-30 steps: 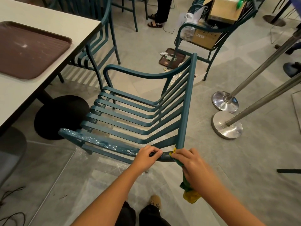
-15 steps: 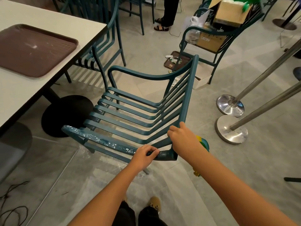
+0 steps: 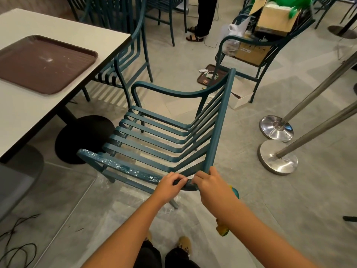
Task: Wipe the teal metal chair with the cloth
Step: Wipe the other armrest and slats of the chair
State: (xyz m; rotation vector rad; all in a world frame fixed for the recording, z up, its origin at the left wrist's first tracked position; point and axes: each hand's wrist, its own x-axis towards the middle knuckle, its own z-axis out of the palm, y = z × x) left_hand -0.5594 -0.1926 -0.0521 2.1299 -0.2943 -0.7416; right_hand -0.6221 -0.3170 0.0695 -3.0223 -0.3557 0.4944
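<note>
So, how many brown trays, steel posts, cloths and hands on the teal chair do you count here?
Brown trays: 2 (table tray, floor tray)
Steel posts: 2 (far post, near post)
Cloths: 1 (cloth, under the right hand)
Hands on the teal chair: 2 (left hand, right hand)
Total: 7

Cafeteria or food-court dining area. White rectangular table [image 3: 63, 26] on black round pedestal base [image 3: 77, 138]; brown plastic serving tray [image 3: 44, 62] on top. Teal slatted metal chair [image 3: 164, 144] repeated all round, same model. Polished steel queue-barrier posts [image 3: 313, 93] on disc bases. Grey tiled floor [image 3: 270, 200].
</note>
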